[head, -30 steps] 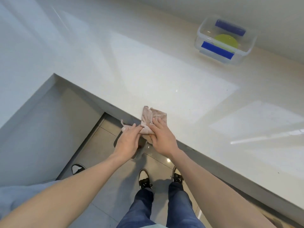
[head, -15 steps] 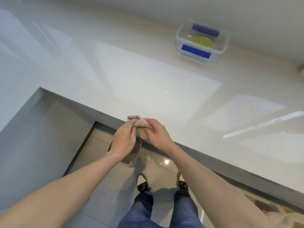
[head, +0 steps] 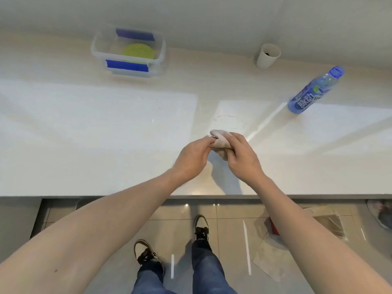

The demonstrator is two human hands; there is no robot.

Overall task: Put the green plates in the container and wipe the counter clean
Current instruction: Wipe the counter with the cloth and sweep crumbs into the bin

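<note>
A beige cloth is bunched up between both hands above the middle of the white counter. My left hand pinches its left end. My right hand grips its right side with curled fingers. A green plate lies inside the clear plastic container with blue clips, which stands at the back of the counter near the wall.
A beige cup stands at the back right by the wall. A blue drink bottle stands further right. A faint smear shows on the counter just beyond the cloth. The counter's front edge runs below my forearms.
The cloth went from spread at the counter's corner edge to bunched in both hands. My view swung right, so the hands now hover over the counter's middle and the cup and bottle appear.
</note>
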